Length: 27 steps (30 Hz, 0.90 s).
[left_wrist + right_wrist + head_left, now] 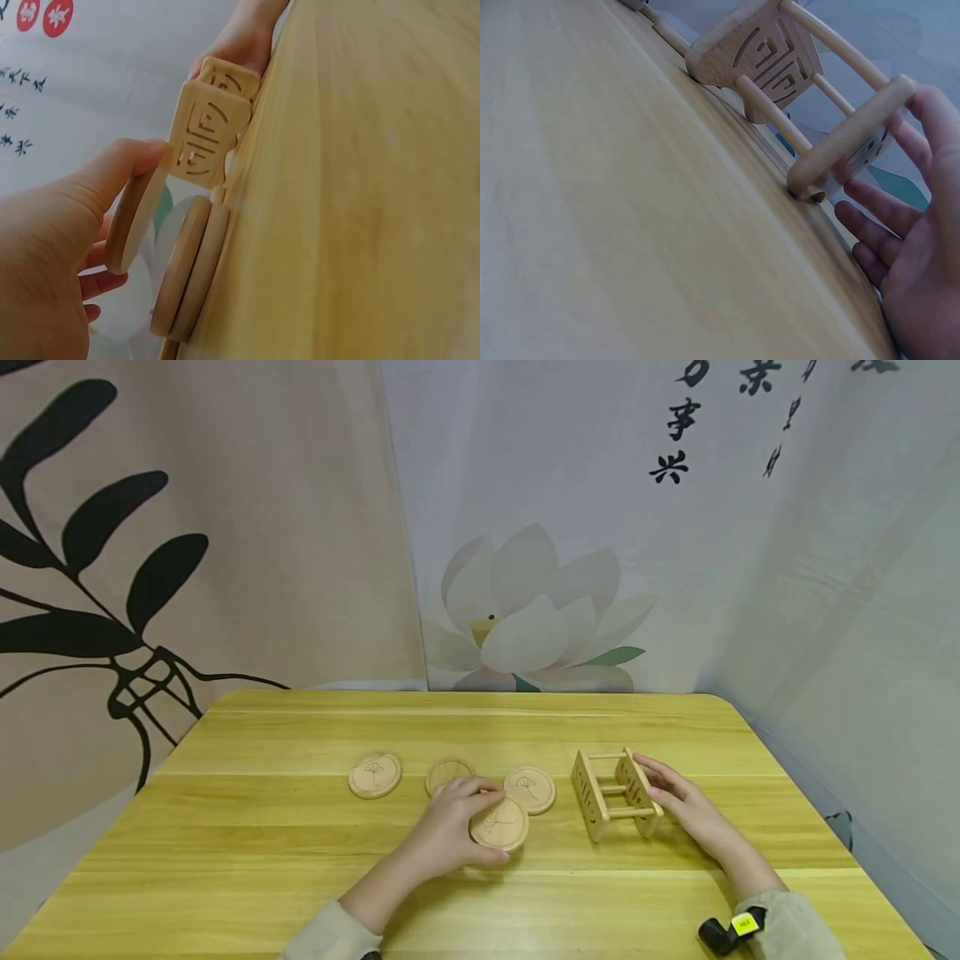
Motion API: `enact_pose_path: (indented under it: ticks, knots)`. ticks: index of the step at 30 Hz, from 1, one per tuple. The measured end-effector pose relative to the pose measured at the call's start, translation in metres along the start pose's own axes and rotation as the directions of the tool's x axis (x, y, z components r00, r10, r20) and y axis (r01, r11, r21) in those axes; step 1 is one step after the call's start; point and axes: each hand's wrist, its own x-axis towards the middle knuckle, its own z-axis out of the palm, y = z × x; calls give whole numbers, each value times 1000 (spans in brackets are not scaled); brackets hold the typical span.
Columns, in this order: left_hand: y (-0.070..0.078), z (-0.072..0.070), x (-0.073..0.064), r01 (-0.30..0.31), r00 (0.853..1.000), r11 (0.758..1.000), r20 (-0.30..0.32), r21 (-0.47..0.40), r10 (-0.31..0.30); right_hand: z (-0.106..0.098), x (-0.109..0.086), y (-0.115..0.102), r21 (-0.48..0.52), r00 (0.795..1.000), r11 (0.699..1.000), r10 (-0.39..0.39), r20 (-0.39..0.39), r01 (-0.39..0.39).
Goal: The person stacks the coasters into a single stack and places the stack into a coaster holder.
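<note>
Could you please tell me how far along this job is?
Nothing looks finished yet: the rack has nothing in it. In hand, the left grip holds one coaster above the table, and the right grip touches the rack's side. Remaining: three other coasters lie on the table, probably meant for the rack.

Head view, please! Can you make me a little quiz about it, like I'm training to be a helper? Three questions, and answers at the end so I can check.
1. Which hand holds a round wooden coaster?

2. Seen from the head view, which end panel of the wooden coaster rack does the right hand touch?
A) the left one
B) the right one

3. True or false: a coaster sits inside the rack.

Key:
1. The left hand.
2. B.
3. False; only rods show between its end panels.
</note>
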Motion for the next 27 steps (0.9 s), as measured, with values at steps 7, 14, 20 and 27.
enact_pose_path:
  ticks: [7,14,20,27]
  knots:
    - [-8,-1,-5,23,1000,1000,-5,-16,-23,0,0,0,2,1000,1000,5,3,-5]
    - [-15,-6,-10,46,999,998,-7,-32,-46,0,0,1,9,1000,1000,5,1,-5]
    - [-19,-8,-13,66,998,996,5,-54,-66,0,0,1,23,1000,1000,-3,0,3]
    - [-22,-7,-15,62,998,997,1,-48,-62,0,0,2,15,1000,1000,2,-3,-2]
